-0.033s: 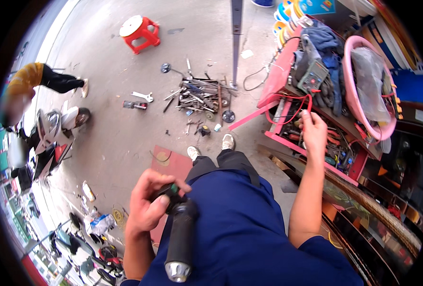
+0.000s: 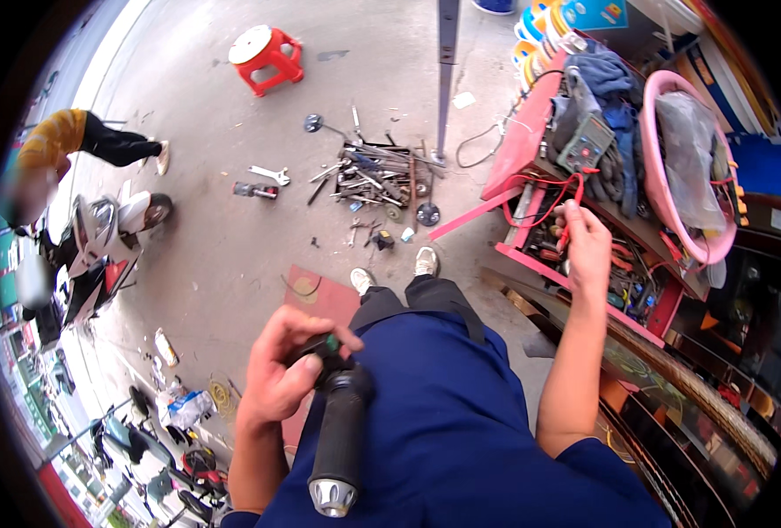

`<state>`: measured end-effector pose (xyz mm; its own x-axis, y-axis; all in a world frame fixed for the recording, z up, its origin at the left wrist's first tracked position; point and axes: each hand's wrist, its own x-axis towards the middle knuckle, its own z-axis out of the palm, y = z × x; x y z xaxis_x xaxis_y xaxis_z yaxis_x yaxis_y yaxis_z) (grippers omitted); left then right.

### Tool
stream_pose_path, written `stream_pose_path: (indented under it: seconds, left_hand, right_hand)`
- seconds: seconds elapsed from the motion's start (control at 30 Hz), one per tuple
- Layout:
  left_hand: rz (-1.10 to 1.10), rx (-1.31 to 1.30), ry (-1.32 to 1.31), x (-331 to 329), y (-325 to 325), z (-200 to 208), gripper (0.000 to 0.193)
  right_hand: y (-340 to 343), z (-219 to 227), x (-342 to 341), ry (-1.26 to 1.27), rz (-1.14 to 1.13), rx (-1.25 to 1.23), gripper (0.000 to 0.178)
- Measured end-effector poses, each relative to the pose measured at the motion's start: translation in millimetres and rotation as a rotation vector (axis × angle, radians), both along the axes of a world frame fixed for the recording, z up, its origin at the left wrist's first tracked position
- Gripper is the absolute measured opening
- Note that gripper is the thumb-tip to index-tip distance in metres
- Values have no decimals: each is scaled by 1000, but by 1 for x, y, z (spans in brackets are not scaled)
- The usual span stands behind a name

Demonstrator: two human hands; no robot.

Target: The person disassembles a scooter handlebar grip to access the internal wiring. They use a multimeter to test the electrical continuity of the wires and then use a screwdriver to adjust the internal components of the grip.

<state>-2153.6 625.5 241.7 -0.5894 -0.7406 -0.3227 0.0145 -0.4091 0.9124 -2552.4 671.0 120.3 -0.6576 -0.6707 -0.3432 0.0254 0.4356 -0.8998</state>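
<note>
Currently left hand [image 2: 278, 378] is gripping black handlebar grip [image 2: 338, 440] over lap, fingers [image 2: 320, 336] curling tight round switch end; chrome cap pointing at camera. Right hand [image 2: 587, 246] is reaching into pink tool cart [image 2: 531, 132], fingers pinching red probe [image 2: 566, 236] with red lead trailing. Cart edge is lying just beside right forearm. Bare concrete floor [image 2: 232, 246] is giving open room ahead. One red stool [image 2: 266, 55], one tool pile [image 2: 377, 172], one white scooter [image 2: 100, 238] at left.
</note>
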Motion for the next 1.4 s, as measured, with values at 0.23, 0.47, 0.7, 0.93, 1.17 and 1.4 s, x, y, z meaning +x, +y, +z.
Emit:
stream_pose_path:
  seconds: [0.23,0.47,0.7,0.93,1.17,1.4]
  left_hand:
    - [-65,8,-56,-11,-1,9,42]
    - [-104,-19,-269,-27,-5,20,45]
    - [-155,-100,-440,-30,-2,30,46]
    - [-102,-156,-469,-32,2,35,48]
    - [-107,-30,-390,-33,-2,22,47]
    - [36,174,-293,-48,5,11,38]
  right_hand:
    - [-7,89,99,-1226,377,-714,28]
    - [-3,134,145,-484,623,-483,15]
    - [-6,130,157,79,905,-704,32]
    - [-5,124,155,136,972,-743,38]
    - [-3,112,154,161,936,-749,37]
    - [1,102,154,143,864,-690,34]
